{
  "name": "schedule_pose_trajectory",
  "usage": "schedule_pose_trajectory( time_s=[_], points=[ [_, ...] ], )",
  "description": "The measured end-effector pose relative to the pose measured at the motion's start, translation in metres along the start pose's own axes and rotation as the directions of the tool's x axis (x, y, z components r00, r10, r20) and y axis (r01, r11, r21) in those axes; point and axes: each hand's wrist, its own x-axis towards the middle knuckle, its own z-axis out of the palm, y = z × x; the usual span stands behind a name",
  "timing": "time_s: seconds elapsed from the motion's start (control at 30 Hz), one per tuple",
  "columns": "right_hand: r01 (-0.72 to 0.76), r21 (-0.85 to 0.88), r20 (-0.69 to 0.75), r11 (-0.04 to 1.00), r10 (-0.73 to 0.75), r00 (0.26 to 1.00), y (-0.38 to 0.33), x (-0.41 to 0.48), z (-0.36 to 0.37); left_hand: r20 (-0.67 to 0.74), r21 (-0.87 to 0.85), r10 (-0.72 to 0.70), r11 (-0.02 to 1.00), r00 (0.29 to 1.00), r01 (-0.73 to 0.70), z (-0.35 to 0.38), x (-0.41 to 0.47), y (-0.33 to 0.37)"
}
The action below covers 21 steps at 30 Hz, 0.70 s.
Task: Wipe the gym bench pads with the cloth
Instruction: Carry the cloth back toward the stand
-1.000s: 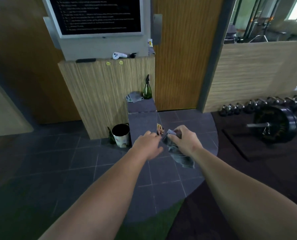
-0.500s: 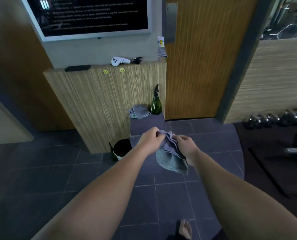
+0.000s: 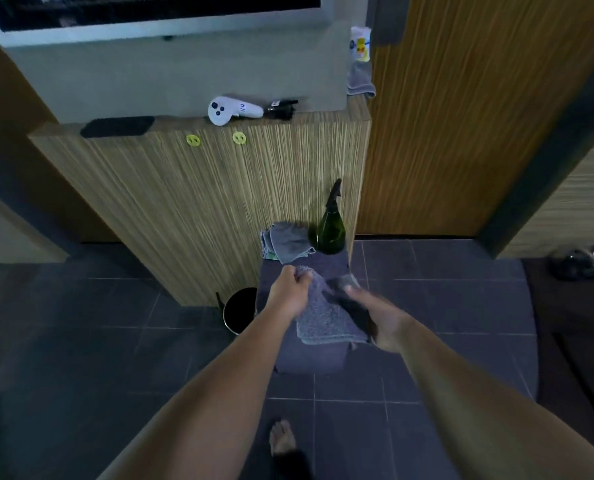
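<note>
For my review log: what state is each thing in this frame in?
cloth: folded, held up between both hands.
left hand: grips the cloth's top corner.
right hand: holds the cloth's right edge, blurred.
spray bottle: upright on the grey block.
spare cloths: crumpled beside the spray bottle.
bin: upright, open-topped.
controller: lying on the ledge.

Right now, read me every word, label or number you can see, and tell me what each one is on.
No text here can be read well enough to quote.
Dark wall screen: pale lines of text, too blurred to read.
White packet on the ledge: yellow and blue print, unreadable.
White handheld controller: small blue mark, too small to read.
Two round yellow stickers on the striped wooden panel: no legible writing.
</note>
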Motion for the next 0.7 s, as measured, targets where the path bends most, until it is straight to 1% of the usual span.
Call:
schedule_pose_trajectory(
  time_s=[0.07,0.13,0.2,0.27,0.33,0.43,0.53,0.6,0.7],
  points=[
    [0.024,-0.143,-0.091,0.989,-0.037,0.995,-0.008,0.039,-0.005,0.036,-0.046,-0.017,0.999,0.999,0.019,0.004,0.040,-0.005],
    [0.000,-0.262,-0.247,0.965,-0.067,0.967,-0.013,0.078,-0.012,0.082,-0.051,-0.010,0.999,0.997,0.015,0.009,0.077,-0.013],
    [-0.044,-0.322,-0.370,0.946,-0.083,0.925,-0.018,0.110,-0.017,0.134,-0.021,0.002,1.000,0.991,0.001,0.013,0.109,-0.020],
    [-0.079,-0.369,-0.428,0.926,-0.093,0.899,-0.022,0.137,-0.019,0.172,0.000,0.000,1.000,0.985,0.000,0.018,0.136,-0.029],
    [-0.086,-0.387,-0.434,0.918,-0.099,0.895,-0.019,0.165,-0.022,0.173,0.033,-0.024,0.999,0.985,0.018,0.023,0.159,-0.041],
    [-0.128,-0.479,-0.436,0.868,-0.109,0.893,-0.006,0.208,-0.031,0.142,0.062,-0.098,0.994,0.985,0.090,0.032,0.185,-0.061],
    [-0.218,-0.512,-0.435,0.831,-0.031,0.900,0.023,0.258,-0.061,0.124,0.066,-0.162,0.986,0.979,0.155,0.042,0.198,-0.081],
    [-0.251,-0.577,-0.427,0.777,-0.025,0.904,0.012,0.254,-0.053,0.126,0.068,-0.189,0.981,0.974,0.182,0.045,0.200,-0.089],
    [-0.255,-0.658,-0.409,0.708,-0.052,0.911,-0.003,0.240,-0.046,0.136,0.108,-0.213,0.974,0.968,0.200,0.049,0.200,-0.101]
  ],
)
